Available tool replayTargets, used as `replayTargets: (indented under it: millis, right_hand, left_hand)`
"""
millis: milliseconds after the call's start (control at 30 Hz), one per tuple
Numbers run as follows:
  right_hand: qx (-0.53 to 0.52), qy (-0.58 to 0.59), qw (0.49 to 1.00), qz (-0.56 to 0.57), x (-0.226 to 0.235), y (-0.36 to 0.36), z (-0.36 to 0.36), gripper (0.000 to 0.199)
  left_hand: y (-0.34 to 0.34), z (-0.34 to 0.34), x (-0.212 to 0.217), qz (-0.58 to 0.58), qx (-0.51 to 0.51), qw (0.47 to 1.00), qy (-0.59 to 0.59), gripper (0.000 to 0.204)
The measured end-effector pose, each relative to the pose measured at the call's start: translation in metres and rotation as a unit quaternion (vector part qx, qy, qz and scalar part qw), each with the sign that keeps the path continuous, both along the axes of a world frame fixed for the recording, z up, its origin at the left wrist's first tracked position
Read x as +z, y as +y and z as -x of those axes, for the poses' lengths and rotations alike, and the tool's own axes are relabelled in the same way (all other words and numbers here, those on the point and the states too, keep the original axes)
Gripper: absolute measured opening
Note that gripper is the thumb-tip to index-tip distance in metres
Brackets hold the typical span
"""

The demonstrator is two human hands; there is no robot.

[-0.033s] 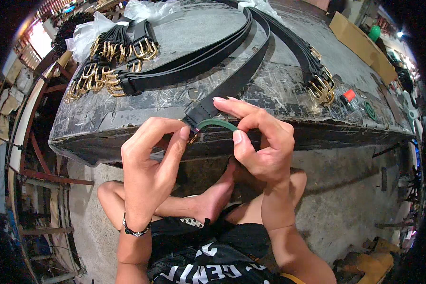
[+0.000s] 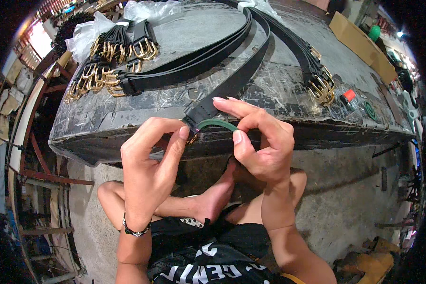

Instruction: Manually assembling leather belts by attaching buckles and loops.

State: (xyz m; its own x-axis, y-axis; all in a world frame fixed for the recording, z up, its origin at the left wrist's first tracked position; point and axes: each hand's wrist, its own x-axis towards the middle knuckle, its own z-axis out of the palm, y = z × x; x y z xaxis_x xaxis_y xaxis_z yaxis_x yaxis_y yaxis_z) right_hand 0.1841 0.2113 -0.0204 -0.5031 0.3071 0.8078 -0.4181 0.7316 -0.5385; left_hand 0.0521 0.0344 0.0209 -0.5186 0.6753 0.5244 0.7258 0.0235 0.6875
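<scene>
A black belt (image 2: 237, 75) runs from the far side of the work surface to its near edge, its looped end lying between my hands. My left hand (image 2: 149, 163) is closed in a pinch, thumb and forefinger at the belt's buckle end. A bit of gold metal, the buckle (image 2: 192, 138), shows below those fingertips; most of it is hidden. A narrow green strip (image 2: 218, 122) arches from this end to my right hand (image 2: 267, 139), which pinches its other end between thumb and forefinger. One right finger stretches out against the belt.
Black belts with gold buckles (image 2: 104, 83) lie bunched at the left, partly in clear plastic (image 2: 92, 33). Another bunch (image 2: 312, 71) lies at the right, near a red cap (image 2: 349, 95) and a green coil (image 2: 370, 110). A cardboard box (image 2: 362, 47) stands far right.
</scene>
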Motion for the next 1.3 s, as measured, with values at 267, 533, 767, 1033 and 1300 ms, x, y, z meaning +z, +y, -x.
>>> replayTargets:
  millis: [267,533,767,1033,1300]
  right_hand:
    - [0.065,0.049,0.97,0.227,-0.002,-0.014,0.008,0.015]
    - [0.095,0.086,0.953,0.274,0.002,-0.015,-0.003,0.019]
    - [0.061,0.107,0.949,0.291,0.008,-0.004,-0.029,0.015]
    - [-0.072,0.251,0.925,0.275,0.026,0.027,-0.077,0.015]
    - [-0.253,0.393,0.835,0.29,0.033,0.037,-0.128,0.02]
  left_hand:
    - [-0.001,0.006,-0.003,-0.03,0.048,0.998,-0.031,0.019]
    - [0.003,0.012,0.008,0.028,0.038,0.985,0.165,0.035]
    - [-0.004,0.07,0.027,0.069,0.175,0.932,0.311,0.033]
    - [0.011,0.057,0.046,0.019,0.23,0.919,0.321,0.038]
    - [0.148,-0.069,0.045,0.038,-0.09,0.951,0.293,0.049]
